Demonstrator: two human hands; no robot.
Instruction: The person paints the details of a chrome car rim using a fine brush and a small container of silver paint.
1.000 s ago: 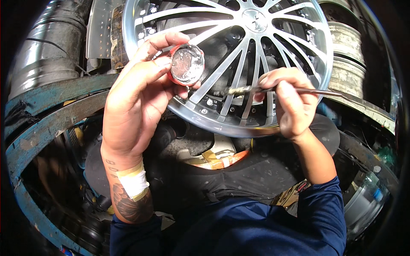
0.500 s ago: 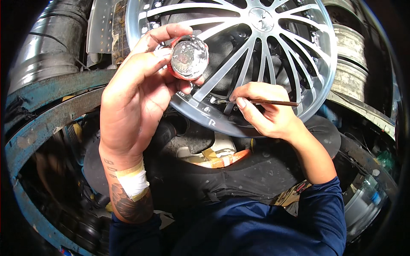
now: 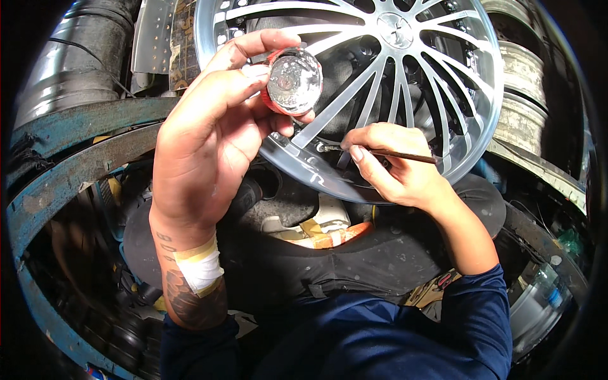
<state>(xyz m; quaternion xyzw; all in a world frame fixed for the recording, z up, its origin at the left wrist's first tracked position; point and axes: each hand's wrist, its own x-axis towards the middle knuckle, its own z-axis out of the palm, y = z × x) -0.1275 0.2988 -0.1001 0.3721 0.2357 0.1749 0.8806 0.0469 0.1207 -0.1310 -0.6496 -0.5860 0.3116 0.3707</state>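
My left hand [image 3: 209, 126] is closed round a small round red-edged cap [image 3: 294, 82], its face smeared with silvery-white paint. It hangs over the lower left of a large multi-spoke wheel rim [image 3: 329, 120] with silver spokes, dark gaps and a round centre cap [image 3: 394, 30]. In my right hand [image 3: 396, 161] a thin dark-handled paintbrush [image 3: 405, 155] is pinched between thumb and fingers. Its tip points left, at a small bolt [image 3: 322, 147] near the rim's lower lip. Whether the bristles touch the bolt is too small to tell.
Blue metal frame bars [image 3: 95, 126] curve along the left. Worn metal wheel barrels [image 3: 519, 120] are stacked at the right, with a large metal cylinder [image 3: 76, 57] at the far left. Beneath the rim are my dark-clad legs [image 3: 304, 272] and an orange-and-white taped piece [image 3: 329, 235].
The wheel rim and my left hand with the cap have shifted slightly right in view. My right hand stays about in place, the brush handle tilting a little more downward to the right.
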